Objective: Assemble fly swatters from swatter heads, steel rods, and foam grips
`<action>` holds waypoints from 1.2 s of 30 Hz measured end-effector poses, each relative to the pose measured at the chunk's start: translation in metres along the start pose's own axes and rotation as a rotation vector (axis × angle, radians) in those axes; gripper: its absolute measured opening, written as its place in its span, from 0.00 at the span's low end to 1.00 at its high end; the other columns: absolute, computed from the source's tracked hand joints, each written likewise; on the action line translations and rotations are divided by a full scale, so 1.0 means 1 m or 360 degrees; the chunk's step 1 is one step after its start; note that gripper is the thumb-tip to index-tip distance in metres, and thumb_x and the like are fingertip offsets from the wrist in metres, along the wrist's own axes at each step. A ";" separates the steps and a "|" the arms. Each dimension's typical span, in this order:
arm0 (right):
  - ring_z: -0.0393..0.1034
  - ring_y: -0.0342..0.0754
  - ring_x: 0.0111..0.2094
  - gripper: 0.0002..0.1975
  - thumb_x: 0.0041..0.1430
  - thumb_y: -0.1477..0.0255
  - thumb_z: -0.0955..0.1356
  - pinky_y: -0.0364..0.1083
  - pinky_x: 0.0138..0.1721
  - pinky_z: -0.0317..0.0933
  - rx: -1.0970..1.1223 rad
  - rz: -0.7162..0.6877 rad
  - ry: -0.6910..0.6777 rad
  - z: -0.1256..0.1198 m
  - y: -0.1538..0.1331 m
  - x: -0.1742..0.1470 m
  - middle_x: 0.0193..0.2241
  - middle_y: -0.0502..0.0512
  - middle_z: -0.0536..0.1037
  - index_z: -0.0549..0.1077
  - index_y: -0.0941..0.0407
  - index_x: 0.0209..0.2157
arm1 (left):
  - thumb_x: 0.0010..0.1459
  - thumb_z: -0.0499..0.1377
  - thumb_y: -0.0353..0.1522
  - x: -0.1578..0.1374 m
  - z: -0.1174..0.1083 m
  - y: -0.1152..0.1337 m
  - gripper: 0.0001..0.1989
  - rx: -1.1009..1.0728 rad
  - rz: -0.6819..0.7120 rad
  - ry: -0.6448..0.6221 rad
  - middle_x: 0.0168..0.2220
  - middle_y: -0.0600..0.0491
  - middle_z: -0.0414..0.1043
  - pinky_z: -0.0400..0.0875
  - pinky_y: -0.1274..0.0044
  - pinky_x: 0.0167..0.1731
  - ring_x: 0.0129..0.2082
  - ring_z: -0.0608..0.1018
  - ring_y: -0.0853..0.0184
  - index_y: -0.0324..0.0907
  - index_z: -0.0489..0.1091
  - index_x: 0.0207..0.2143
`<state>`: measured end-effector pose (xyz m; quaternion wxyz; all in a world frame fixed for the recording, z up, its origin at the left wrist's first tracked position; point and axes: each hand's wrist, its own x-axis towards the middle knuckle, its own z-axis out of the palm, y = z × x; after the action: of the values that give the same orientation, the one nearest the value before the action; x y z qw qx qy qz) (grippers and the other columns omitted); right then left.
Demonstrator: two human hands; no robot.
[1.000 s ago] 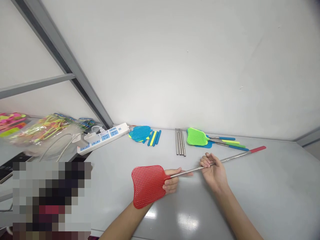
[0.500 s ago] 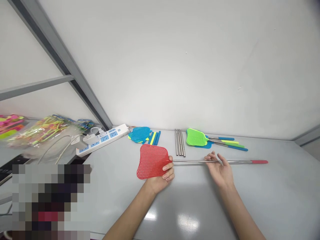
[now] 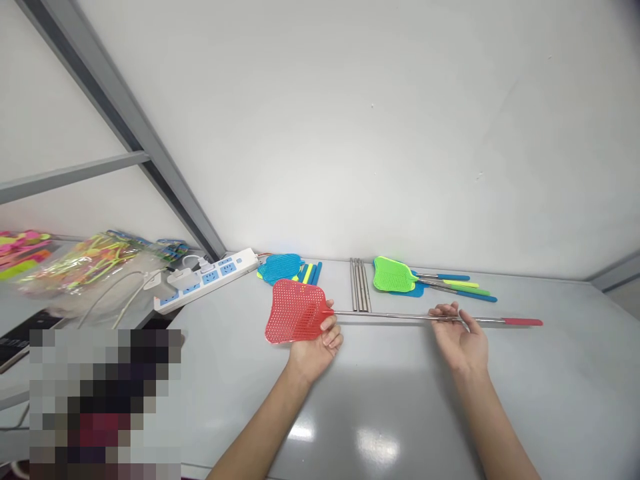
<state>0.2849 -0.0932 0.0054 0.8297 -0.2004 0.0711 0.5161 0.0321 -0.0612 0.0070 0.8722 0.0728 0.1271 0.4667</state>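
A red fly swatter (image 3: 296,312) with a long metal rod and a red grip is held level above the table, its mesh head to the left. My left hand (image 3: 316,348) is closed around the neck of the head, partly hidden behind the mesh. The rod lies across the curled fingers of my right hand (image 3: 460,337), palm up, toward the red grip. Behind the rod, several bare metal rods (image 3: 359,285) lie side by side on the table.
Assembled fly swatters (image 3: 395,275) with green and blue showing lie at the back right. Blue swatter heads (image 3: 281,269) and coloured grips (image 3: 311,273) lie at back left. A white power strip (image 3: 207,280) and bagged colourful items (image 3: 95,257) are further left. A wall (image 3: 380,133) stands behind.
My right hand has slid right along the rod toward the red grip. My left hand and the swatter head have shifted slightly left and up.
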 end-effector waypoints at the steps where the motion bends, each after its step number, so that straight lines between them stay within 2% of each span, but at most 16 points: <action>1: 0.62 0.40 0.24 0.08 0.45 0.82 0.58 0.44 0.25 0.62 0.0000 -0.0032 -0.0012 -0.001 -0.002 0.001 0.22 0.48 0.62 0.63 0.60 0.30 | 0.53 0.48 0.27 0.000 -0.001 0.001 0.13 -0.0039 0.0034 -0.0005 0.19 0.58 0.53 0.53 0.82 0.17 0.15 0.58 0.75 0.40 0.65 0.41; 5: 0.61 0.38 0.22 0.08 0.45 0.84 0.58 0.41 0.24 0.61 -0.0021 -0.0109 -0.0066 -0.003 -0.009 0.005 0.21 0.47 0.61 0.63 0.60 0.28 | 0.54 0.48 0.26 0.000 -0.003 0.004 0.14 -0.0115 0.0083 -0.0058 0.19 0.58 0.54 0.54 0.82 0.18 0.16 0.58 0.75 0.41 0.64 0.43; 10: 0.58 0.38 0.21 0.08 0.46 0.84 0.58 0.41 0.24 0.59 -0.0010 -0.0059 -0.0064 -0.003 -0.004 0.005 0.19 0.47 0.60 0.63 0.60 0.27 | 0.54 0.49 0.27 -0.001 -0.002 0.000 0.15 -0.0020 0.0033 -0.0047 0.20 0.58 0.55 0.54 0.82 0.18 0.17 0.58 0.75 0.40 0.62 0.46; 14: 0.58 0.38 0.22 0.06 0.47 0.83 0.58 0.41 0.25 0.60 0.0041 0.0063 -0.0062 -0.004 0.007 0.000 0.20 0.47 0.59 0.62 0.60 0.27 | 0.55 0.49 0.30 0.003 -0.004 -0.006 0.16 0.0077 -0.0035 0.0005 0.21 0.57 0.57 0.54 0.81 0.18 0.17 0.59 0.74 0.38 0.61 0.47; 19: 0.57 0.38 0.22 0.04 0.49 0.81 0.58 0.42 0.25 0.60 0.0102 0.0339 -0.0018 -0.008 0.023 -0.005 0.20 0.46 0.58 0.61 0.59 0.27 | 0.52 0.51 0.24 0.006 -0.005 -0.011 0.16 0.0307 -0.0004 0.0124 0.27 0.56 0.62 0.58 0.81 0.22 0.21 0.64 0.76 0.42 0.61 0.45; 22: 0.55 0.38 0.20 0.05 0.51 0.81 0.58 0.42 0.23 0.59 0.0115 0.0474 0.0039 -0.009 0.029 -0.005 0.18 0.45 0.56 0.60 0.58 0.27 | 0.54 0.52 0.29 0.006 -0.002 -0.010 0.13 0.0484 0.0141 0.0132 0.25 0.57 0.60 0.58 0.80 0.24 0.20 0.63 0.76 0.43 0.63 0.43; 25: 0.53 0.37 0.19 0.06 0.52 0.82 0.57 0.40 0.22 0.57 0.0136 0.0528 0.0026 -0.008 0.030 -0.005 0.17 0.44 0.55 0.59 0.58 0.27 | 0.55 0.51 0.36 0.006 0.000 -0.008 0.12 0.0784 0.0368 0.0167 0.21 0.57 0.57 0.57 0.80 0.22 0.19 0.61 0.75 0.39 0.67 0.38; 28: 0.53 0.37 0.19 0.06 0.52 0.82 0.57 0.40 0.22 0.57 0.0136 0.0536 -0.0010 -0.005 0.027 -0.006 0.17 0.44 0.55 0.59 0.58 0.27 | 0.54 0.52 0.38 0.006 -0.002 -0.007 0.14 0.1154 0.0623 0.0257 0.24 0.53 0.61 0.58 0.79 0.25 0.21 0.63 0.74 0.36 0.69 0.30; 30: 0.53 0.37 0.19 0.06 0.52 0.82 0.57 0.40 0.22 0.57 0.0126 0.0532 -0.0037 -0.003 0.025 -0.007 0.18 0.44 0.55 0.59 0.58 0.27 | 0.53 0.52 0.38 0.006 -0.003 -0.007 0.13 0.1371 0.0768 0.0274 0.27 0.52 0.63 0.59 0.79 0.28 0.23 0.63 0.74 0.36 0.69 0.28; 33: 0.53 0.37 0.19 0.06 0.52 0.82 0.57 0.40 0.22 0.57 0.0090 0.0509 -0.0048 -0.001 0.023 -0.007 0.18 0.44 0.55 0.60 0.59 0.27 | 0.54 0.51 0.36 0.004 -0.002 -0.008 0.11 0.1592 0.0930 0.0216 0.28 0.55 0.61 0.60 0.78 0.29 0.23 0.64 0.74 0.41 0.66 0.39; 36: 0.52 0.37 0.19 0.05 0.52 0.81 0.57 0.39 0.20 0.56 0.0022 0.0441 -0.0043 -0.002 0.021 -0.005 0.18 0.45 0.55 0.61 0.59 0.27 | 0.55 0.51 0.34 0.001 0.001 -0.009 0.16 0.1690 0.1041 0.0171 0.28 0.56 0.59 0.60 0.79 0.29 0.23 0.65 0.74 0.46 0.58 0.47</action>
<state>0.2639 -0.0902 0.0003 0.7527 -0.1760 0.0904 0.6279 0.0400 -0.0659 0.0054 0.5214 0.5078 0.3564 0.5859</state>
